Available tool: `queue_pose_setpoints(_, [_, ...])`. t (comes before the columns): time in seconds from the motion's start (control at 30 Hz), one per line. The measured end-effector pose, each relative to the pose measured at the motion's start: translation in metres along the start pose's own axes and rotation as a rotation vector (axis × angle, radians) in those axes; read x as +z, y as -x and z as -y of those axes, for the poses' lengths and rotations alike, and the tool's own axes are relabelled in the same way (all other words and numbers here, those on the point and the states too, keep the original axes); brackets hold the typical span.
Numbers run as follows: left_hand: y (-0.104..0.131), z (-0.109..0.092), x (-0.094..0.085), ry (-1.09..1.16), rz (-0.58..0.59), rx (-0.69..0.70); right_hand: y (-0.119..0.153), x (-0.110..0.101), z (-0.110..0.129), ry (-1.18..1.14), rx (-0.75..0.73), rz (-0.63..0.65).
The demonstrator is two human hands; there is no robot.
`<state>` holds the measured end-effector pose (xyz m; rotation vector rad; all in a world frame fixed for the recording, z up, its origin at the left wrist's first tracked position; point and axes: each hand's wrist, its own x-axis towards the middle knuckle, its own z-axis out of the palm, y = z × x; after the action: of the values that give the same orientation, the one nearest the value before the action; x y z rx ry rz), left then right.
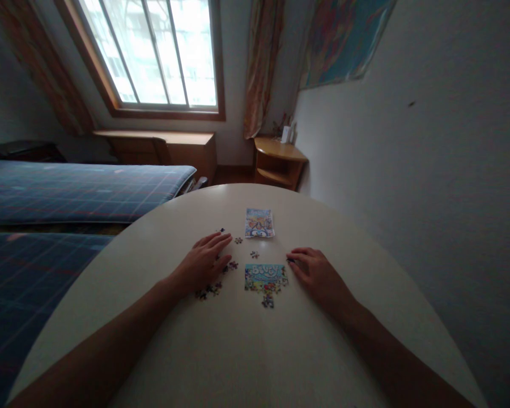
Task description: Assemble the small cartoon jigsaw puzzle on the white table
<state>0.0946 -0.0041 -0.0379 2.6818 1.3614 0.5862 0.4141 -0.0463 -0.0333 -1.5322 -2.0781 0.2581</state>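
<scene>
Fingers [298, 254] barely parted, right hand [323, 279] holds puzzle piece [290, 260].

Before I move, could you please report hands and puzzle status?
Left hand open over loose pieces; right hand pinching dark piece; puzzle partly joined; single piece between it and card.

Assembled puzzle [266, 277] (partly) before picture card [259, 222]

Loose pieces [233, 264] partly beneath left hand [202, 262]
</scene>
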Motion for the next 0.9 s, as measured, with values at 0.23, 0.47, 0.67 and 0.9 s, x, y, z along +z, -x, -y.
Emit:
queue_pose_setpoints(0.23, [0.0015,-0.0018,-0.0001,0.027,0.079,0.053,0.0005,-0.0017,0.0016,-0.002,0.006,0.015])
queue_pose_setpoints(0.47, [0.0033,-0.0019,0.0003,0.066,0.079,0.055,-0.0024,-0.0023,0.0029,0.006,0.007,0.028])
queue_pose_setpoints(0.67, [0.0029,-0.0023,0.0001,0.087,0.064,0.058,-0.003,-0.0031,0.004,-0.007,0.004,0.015])
queue_pose_setpoints(0.9, [0.0005,-0.0022,0.0014,0.092,0.018,0.04,0.0016,-0.004,0.0048,-0.013,-0.005,0.021])
